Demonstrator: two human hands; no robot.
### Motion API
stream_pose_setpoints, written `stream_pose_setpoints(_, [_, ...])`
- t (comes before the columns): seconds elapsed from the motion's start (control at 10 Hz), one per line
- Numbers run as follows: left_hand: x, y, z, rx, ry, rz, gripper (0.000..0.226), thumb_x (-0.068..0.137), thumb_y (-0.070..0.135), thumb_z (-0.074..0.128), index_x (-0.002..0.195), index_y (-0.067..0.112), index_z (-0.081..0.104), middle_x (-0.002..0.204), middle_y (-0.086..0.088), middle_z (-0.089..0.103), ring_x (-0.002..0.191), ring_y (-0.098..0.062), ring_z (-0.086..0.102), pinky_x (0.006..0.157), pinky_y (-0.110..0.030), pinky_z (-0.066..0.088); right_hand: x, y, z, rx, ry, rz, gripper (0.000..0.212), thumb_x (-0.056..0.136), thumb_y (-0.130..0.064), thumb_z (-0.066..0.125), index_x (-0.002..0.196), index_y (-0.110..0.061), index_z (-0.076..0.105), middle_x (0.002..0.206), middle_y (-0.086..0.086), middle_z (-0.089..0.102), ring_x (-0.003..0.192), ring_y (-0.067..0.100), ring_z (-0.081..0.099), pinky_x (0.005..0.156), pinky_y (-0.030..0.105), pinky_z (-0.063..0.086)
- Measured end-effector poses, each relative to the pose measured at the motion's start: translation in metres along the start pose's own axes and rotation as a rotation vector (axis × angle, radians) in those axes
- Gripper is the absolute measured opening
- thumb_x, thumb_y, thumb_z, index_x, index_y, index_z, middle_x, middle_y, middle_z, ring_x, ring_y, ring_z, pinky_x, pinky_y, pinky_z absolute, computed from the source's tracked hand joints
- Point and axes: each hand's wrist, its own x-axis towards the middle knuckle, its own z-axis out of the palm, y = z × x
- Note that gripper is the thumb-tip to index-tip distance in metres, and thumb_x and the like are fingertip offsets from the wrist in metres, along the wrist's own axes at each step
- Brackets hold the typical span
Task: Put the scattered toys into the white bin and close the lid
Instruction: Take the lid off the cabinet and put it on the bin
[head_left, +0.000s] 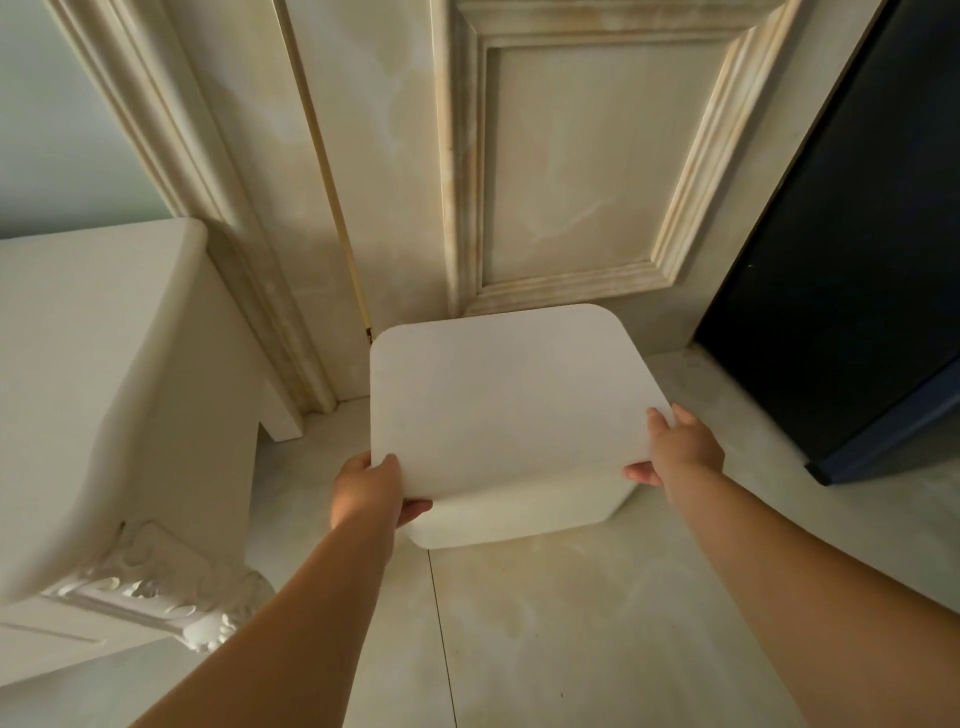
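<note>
your left hand (370, 488) and right hand (675, 451) pinch the lid's (511, 395) near corners; it hangs level between them. the white bin (524, 512) sits just beneath, so it drops square.

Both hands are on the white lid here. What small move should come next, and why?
Probably lower the lid flat onto the white bin and press. The left hand and right hand grip its near corners, and its near edge seems to sit above the bin's front wall.
</note>
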Motion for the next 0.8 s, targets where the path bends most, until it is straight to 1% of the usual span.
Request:
stream_pose_setpoints(0.1, [0.005, 0.001, 0.005, -0.003, 0.014, 0.03, 0.032, 0.095, 0.021, 0.049, 0.126, 0.018, 0.052, 0.115, -0.009, 0.063, 0.057, -0.03, 0.071, 0.07, -0.04, 0.061, 0.007, -0.005, 0.003, -0.009, 0.02, -0.027, 0.048, 0.096, -0.041, 0.05, 0.142, -0.03, 0.041, 0.147, 0.001, 0.043, 0.051, 0.027, 0.068, 0.061, 0.031, 0.059])
stream_pose_setpoints(0.2, [0.007, 0.003, 0.007, 0.001, 0.017, 0.036, 0.03, 0.094, 0.022, 0.048, 0.124, 0.018, 0.051, 0.115, -0.009, 0.062, 0.054, -0.029, 0.071, 0.072, -0.042, 0.061, 0.012, -0.008, 0.006, -0.017, 0.036, -0.042, 0.049, 0.096, -0.042, 0.049, 0.142, -0.027, 0.042, 0.142, 0.003, 0.048, 0.05, 0.026, 0.067, 0.061, 0.031, 0.058])
stream_pose_setpoints(0.3, [0.011, 0.004, 0.01, 0.022, 0.01, 0.04, 0.022, 0.094, 0.024, 0.048, 0.116, 0.018, 0.049, 0.115, -0.008, 0.059, 0.052, -0.029, 0.071, 0.073, -0.044, 0.061, 0.02, -0.01, 0.01, -0.031, 0.05, -0.061, 0.046, 0.095, -0.045, 0.048, 0.135, -0.021, 0.048, 0.126, 0.007, 0.059, 0.049, 0.027, 0.067, 0.066, 0.036, 0.06])
stream_pose_setpoints(0.4, [0.013, 0.004, 0.012, 0.029, -0.001, 0.053, 0.018, 0.095, 0.023, 0.048, 0.112, 0.018, 0.047, 0.116, -0.008, 0.056, 0.052, -0.03, 0.071, 0.074, -0.044, 0.061, 0.027, -0.011, 0.012, -0.038, 0.056, -0.068, 0.044, 0.094, -0.047, 0.048, 0.125, -0.016, 0.054, 0.115, 0.009, 0.064, 0.044, 0.026, 0.066, 0.068, 0.039, 0.06])
stream_pose_setpoints(0.5, [0.017, 0.005, 0.014, 0.035, -0.018, 0.058, 0.017, 0.095, 0.021, 0.048, 0.111, 0.017, 0.045, 0.116, -0.008, 0.055, 0.054, -0.032, 0.071, 0.069, -0.042, 0.061, 0.033, -0.009, 0.016, -0.038, 0.065, -0.08, 0.043, 0.094, -0.047, 0.048, 0.118, -0.012, 0.056, 0.108, 0.01, 0.064, 0.046, 0.027, 0.066, 0.067, 0.042, 0.06])
stream_pose_setpoints(0.6, [0.018, 0.006, 0.013, 0.03, -0.028, 0.054, 0.019, 0.095, 0.021, 0.048, 0.113, 0.016, 0.045, 0.117, -0.01, 0.055, 0.058, -0.033, 0.071, 0.061, -0.037, 0.061, 0.032, -0.009, 0.015, -0.032, 0.058, -0.066, 0.043, 0.094, -0.05, 0.047, 0.113, -0.012, 0.055, 0.109, 0.012, 0.064, 0.05, 0.029, 0.067, 0.07, 0.044, 0.06])
stream_pose_setpoints(0.7, [0.006, 0.01, 0.01, 0.013, -0.067, 0.012, 0.032, 0.097, 0.024, 0.048, 0.127, 0.015, 0.042, 0.108, -0.01, 0.058, 0.062, -0.032, 0.071, 0.055, -0.034, 0.06, 0.026, -0.01, 0.012, 0.083, -0.003, 0.076, 0.055, 0.094, -0.057, 0.04, 0.123, -0.011, 0.048, 0.12, 0.013, 0.059, 0.062, 0.032, 0.069, 0.073, 0.042, 0.06])
stream_pose_setpoints(0.8, [-0.001, 0.007, 0.009, 0.052, -0.088, -0.024, 0.05, 0.099, 0.035, 0.046, 0.143, 0.018, 0.031, 0.104, -0.003, 0.054, 0.073, -0.033, 0.072, 0.061, -0.038, 0.061, 0.015, -0.005, 0.013, 0.154, -0.128, 0.191, 0.067, 0.094, -0.062, 0.034, 0.139, -0.013, 0.038, 0.131, 0.015, 0.051, 0.077, 0.036, 0.069, 0.072, 0.042, 0.059])
